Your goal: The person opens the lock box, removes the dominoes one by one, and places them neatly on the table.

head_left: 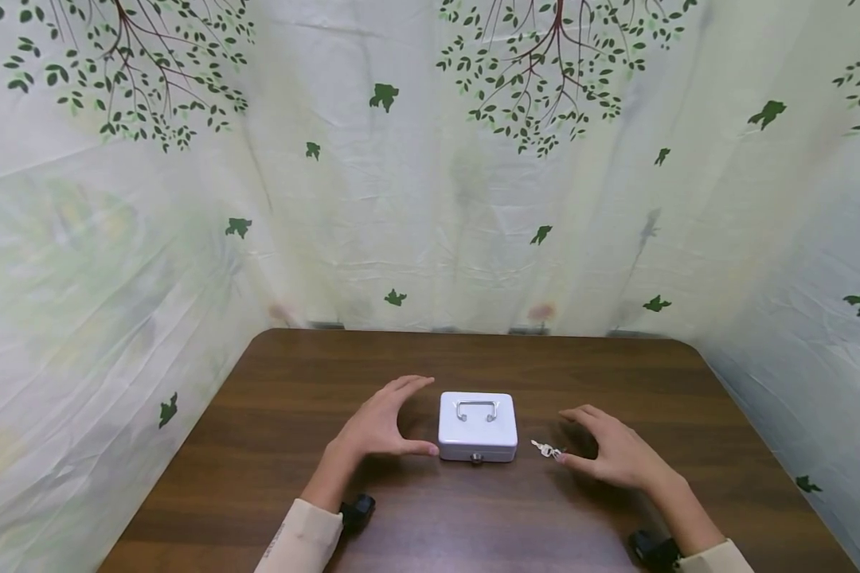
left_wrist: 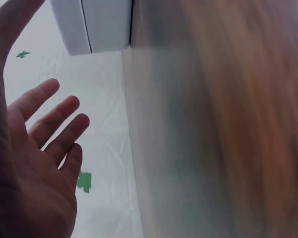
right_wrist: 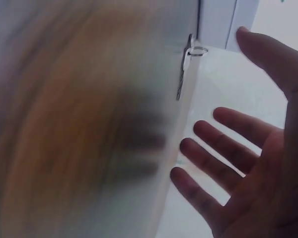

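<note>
A small white cash box (head_left: 477, 430) with a folded metal handle on its lid and a lock at the front stands closed on the table. Beside its left side is my left hand (head_left: 381, 422), fingers spread, thumb tip right at the box's front left corner. To the right of the box lie small silver keys (head_left: 545, 450) on a ring. My right hand (head_left: 619, 447) hovers over the table next to them, fingers apart, thumb tip close to the ring. In the right wrist view the keys (right_wrist: 184, 67) show between the box and the spread fingers (right_wrist: 223, 144).
The brown wooden table (head_left: 373, 358) has rounded far corners. A pale curtain (head_left: 444, 199) printed with leaves and branches hangs behind it and along both sides. A black wrist camera (head_left: 358, 512) is strapped under the left wrist, another (head_left: 654, 549) under the right.
</note>
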